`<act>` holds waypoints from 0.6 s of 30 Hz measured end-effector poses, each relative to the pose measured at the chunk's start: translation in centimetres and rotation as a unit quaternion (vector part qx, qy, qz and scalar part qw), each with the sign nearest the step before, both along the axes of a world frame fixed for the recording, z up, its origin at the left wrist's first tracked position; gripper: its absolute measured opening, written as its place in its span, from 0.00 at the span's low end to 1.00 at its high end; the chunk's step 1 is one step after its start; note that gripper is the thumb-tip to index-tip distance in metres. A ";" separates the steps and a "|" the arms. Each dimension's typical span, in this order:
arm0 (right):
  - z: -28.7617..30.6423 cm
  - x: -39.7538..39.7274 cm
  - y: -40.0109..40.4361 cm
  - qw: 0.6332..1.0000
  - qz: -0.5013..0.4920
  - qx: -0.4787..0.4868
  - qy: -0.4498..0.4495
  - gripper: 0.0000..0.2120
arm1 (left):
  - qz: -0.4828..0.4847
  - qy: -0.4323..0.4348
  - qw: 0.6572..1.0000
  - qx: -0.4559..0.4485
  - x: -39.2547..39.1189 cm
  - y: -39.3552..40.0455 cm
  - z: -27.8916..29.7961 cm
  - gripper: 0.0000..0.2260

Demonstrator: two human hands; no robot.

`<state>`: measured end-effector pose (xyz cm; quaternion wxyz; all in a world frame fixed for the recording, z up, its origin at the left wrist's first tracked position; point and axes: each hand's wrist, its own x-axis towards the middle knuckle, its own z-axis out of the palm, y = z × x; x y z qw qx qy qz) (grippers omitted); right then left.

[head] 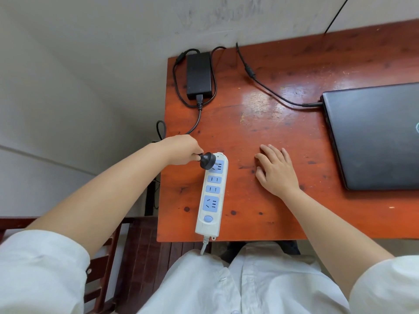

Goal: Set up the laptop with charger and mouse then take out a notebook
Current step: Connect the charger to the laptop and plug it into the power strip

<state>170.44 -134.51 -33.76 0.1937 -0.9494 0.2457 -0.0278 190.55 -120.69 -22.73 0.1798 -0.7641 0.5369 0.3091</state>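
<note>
My left hand (181, 149) pinches the black round charger plug (207, 160), whose prongs point at the far blue socket of the white power strip (212, 196). The black charger brick (199, 74) lies at the far left corner of the desk, its cables looped around it. A thin black cable (272, 92) runs from there into the left side of the closed black laptop (376, 137) on the right. My right hand (276, 169) rests flat and open on the red-brown wooden desk (260, 123), between strip and laptop. No mouse or notebook is in view.
The desk stands against a pale wall; its left edge drops off beside my left forearm. A dark red slatted chair (140, 257) sits low at left. The power strip's white cord (204, 244) hangs over the near edge. A thin black wire (335, 17) runs up the wall.
</note>
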 end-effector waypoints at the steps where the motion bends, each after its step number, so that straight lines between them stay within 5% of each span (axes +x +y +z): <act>1: 0.0 0.0 0.0 1.000 0.001 0.001 -0.001 0.19 | -0.009 0.003 1.000 -0.004 0.2 0.2 0.0 0.13; 18: -0.6 -0.1 -0.2 1.000 0.004 -0.005 -0.023 0.14 | -0.071 -0.111 0.988 0.079 -3.1 -2.3 0.3 0.12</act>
